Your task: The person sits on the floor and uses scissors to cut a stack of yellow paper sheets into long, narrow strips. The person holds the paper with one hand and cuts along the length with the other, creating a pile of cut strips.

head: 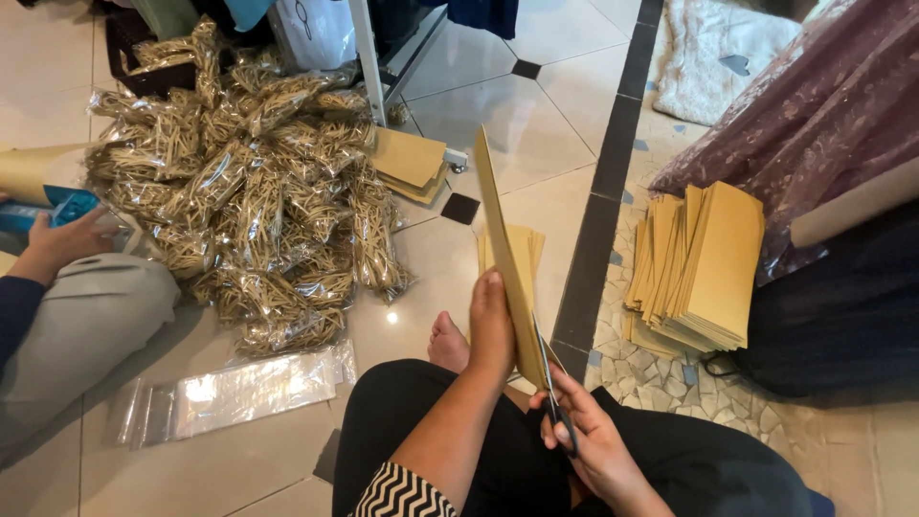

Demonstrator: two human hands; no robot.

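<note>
My left hand (490,330) grips a long tan cardboard sheet (500,244), held upright and edge-on above my lap. My right hand (593,440) holds black-handled scissors (550,383) whose blades are closed against the sheet's lower edge. More tan cut pieces (528,247) lie on the floor just behind the sheet. My bare foot (446,342) shows beside my left wrist.
A big heap of clear bags filled with tan strips (254,191) covers the floor at left. Empty clear bags (239,391) lie near my knee. A stack of tan card pieces (699,268) sits at right by purple fabric (823,105). Another person's hand (62,239) is at far left.
</note>
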